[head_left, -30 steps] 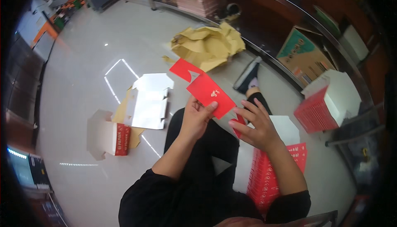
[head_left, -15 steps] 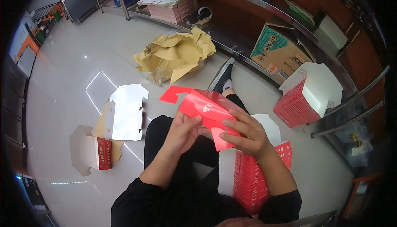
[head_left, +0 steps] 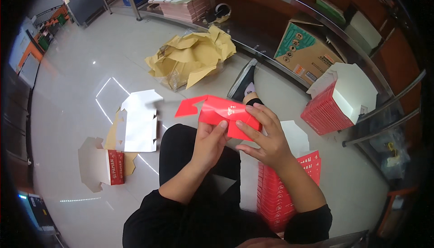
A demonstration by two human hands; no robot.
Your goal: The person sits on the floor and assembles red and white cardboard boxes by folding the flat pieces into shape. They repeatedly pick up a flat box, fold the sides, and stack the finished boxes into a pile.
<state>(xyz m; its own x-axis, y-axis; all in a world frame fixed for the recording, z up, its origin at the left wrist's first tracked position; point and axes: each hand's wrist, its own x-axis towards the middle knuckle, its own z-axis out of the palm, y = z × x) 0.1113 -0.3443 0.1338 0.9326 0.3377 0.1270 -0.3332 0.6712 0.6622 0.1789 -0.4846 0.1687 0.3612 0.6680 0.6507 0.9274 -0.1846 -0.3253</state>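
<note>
Red flat cardboard carton blank [head_left: 221,112] held above lap, part-folded. Left hand [head_left: 210,141] pinches lower edge; right hand [head_left: 264,137] fingers spread over right panel. Better: crease along scores, keep flap free. Red blank stack [head_left: 280,193] beside right knee.

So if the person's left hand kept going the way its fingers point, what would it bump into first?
Probably the red folded carton the left hand already grips; beyond that the dark shoe, though depth is hard to judge.
</note>
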